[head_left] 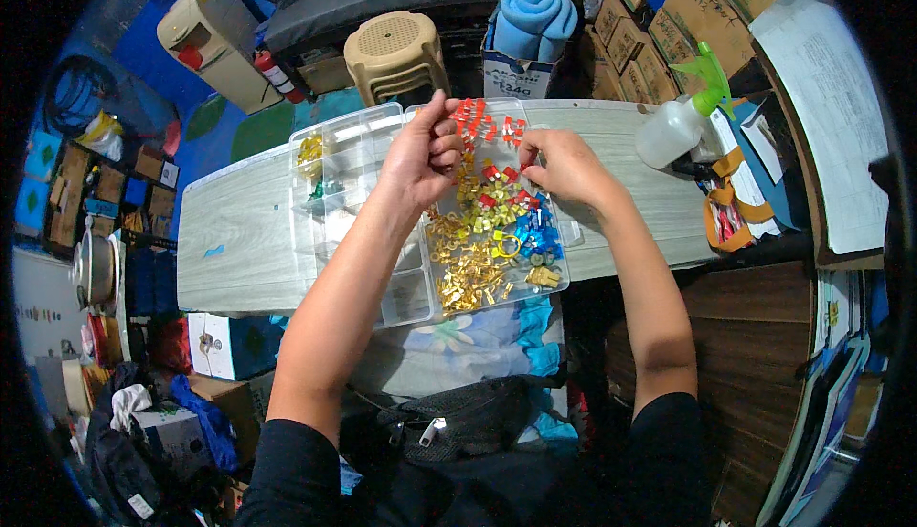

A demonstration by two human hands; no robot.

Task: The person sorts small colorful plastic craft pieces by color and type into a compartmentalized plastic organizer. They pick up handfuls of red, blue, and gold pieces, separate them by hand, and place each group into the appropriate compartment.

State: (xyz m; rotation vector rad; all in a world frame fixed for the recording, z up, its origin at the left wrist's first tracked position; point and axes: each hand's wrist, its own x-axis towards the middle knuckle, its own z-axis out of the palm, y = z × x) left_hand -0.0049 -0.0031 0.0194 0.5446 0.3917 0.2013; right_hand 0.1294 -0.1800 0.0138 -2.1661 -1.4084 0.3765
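A clear plastic organizer box (pixel 417 284) lies opened flat on the table. Its right half holds a mix of small parts: gold metal pieces (pixel 468 274), yellow-green pieces (pixel 472 217), blue pieces (pixel 541 234) and red pieces (pixel 475 122). Over the box's middle is my left hand (pixel 423 157), its fingers curled closed; whatever lies within them is hidden. My right hand (pixel 565 166) is above the right edge with thumb and forefinger pinched near some red pieces; anything between the fingertips is too small to make out. Yellow pieces (pixel 310 155) and green pieces (pixel 325 189) sit in left-side compartments.
The box rests on a grey wood-look table (pixel 229 231). At the right stand a spray bottle (pixel 673 131) with a green head and a bag with orange straps (pixel 731 193). Beyond the table are beige stacked stools (pixel 394 50) and a box holding a rolled blue towel (pixel 535 21).
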